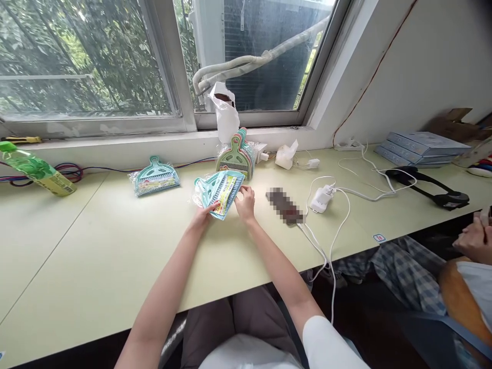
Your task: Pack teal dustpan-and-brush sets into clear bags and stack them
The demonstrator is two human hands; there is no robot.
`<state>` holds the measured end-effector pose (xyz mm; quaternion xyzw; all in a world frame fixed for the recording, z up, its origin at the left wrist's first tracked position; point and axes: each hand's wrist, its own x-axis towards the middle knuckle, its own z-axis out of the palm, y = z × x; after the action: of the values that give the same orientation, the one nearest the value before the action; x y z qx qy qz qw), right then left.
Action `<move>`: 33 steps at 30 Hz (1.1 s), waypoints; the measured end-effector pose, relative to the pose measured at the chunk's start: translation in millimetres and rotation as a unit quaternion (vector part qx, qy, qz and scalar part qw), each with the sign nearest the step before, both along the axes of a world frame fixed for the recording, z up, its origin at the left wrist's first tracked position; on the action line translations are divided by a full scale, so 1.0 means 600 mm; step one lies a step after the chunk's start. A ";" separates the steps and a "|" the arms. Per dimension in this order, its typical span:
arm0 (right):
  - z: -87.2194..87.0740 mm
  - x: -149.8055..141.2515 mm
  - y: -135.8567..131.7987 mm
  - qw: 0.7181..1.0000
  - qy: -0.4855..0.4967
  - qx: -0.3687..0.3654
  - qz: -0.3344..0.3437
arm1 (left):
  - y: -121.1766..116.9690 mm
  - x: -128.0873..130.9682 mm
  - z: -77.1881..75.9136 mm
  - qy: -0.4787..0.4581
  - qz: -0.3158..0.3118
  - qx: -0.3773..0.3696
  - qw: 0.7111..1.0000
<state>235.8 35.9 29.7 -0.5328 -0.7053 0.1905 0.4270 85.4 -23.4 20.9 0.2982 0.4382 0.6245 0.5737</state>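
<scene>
Gripped at both sides by the person's bare hands, a pale turquoise plastic dustpan-and-brush set [220,190] with blue bristles and a yellow printed label is held, tilted, over the pale yellow-green tabletop [126,246]; whether it is touched by the table below cannot be told. Its lower left edge is clasped by the left hand [203,215], the thumb laid over the front and the other fingers hidden beneath. Its right edge is pinched by the right hand [246,202], with the fingers curled.

By judgement, little weight is to be expected: the thin moulded pan should be stiff, the bristles springy, and the clear film wrapping loose and rather slippery. A hold is best taken on the rigid rim or the handle, since the film could be slid or torn if pinched alone, and the bristles could be bent if squeezed.

A similar turquoise wrapped set [157,179] is laid to the left, and an upright row of green and reddish dustpans [236,159] is placed just behind.
</scene>
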 end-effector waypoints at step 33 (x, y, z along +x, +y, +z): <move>-0.028 0.018 0.013 0.995 -0.066 0.027 -0.074 | -0.005 -0.002 -0.001 0.026 -0.065 0.007 0.998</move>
<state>246.8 43.8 13.1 -0.5836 -0.6952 0.1035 0.4067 84.1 -26.3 20.5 0.3461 0.4284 0.5808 0.5994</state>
